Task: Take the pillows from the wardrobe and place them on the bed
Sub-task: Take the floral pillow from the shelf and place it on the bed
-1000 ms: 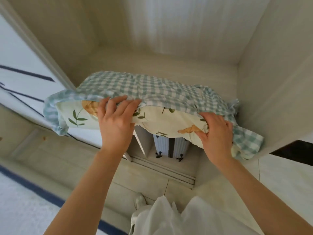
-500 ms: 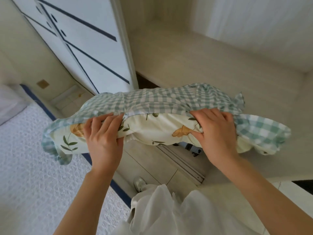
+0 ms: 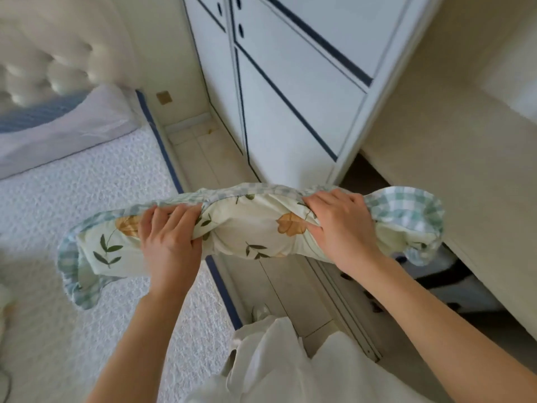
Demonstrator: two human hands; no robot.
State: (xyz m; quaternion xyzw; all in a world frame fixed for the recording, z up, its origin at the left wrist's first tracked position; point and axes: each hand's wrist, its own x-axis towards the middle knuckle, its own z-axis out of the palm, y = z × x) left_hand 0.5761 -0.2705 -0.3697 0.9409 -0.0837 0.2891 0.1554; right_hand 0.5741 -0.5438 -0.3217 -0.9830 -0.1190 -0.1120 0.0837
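White wardrobe doors (image 3: pixel 290 91) with dark blue trim fill the top centre of the frame, and the open wardrobe shelf (image 3: pixel 453 146) runs down the right side. At the left lies the bed (image 3: pixel 87 199), covered in a white textured spread, with a tufted cream headboard (image 3: pixel 43 59) in the upper left corner and a pale pillow (image 3: pixel 61 132) lying below it. A strip of light tiled floor (image 3: pixel 200 158) separates the bed from the wardrobe.

Across the middle of the frame a pillow (image 3: pixel 250 231) is held in the air, out of the wardrobe, its left end over the bed edge and its right end just in front of the shelf. Its cover is cream with orange flowers and green leaves, with a green checked frill. The left hand (image 3: pixel 170 239) grips it left of centre, fingers curled together and clamped on the upper edge. The right hand (image 3: pixel 338 225) grips it right of centre, fingers likewise closed on the fabric. White clothing (image 3: pixel 276 359) shows at the bottom centre.
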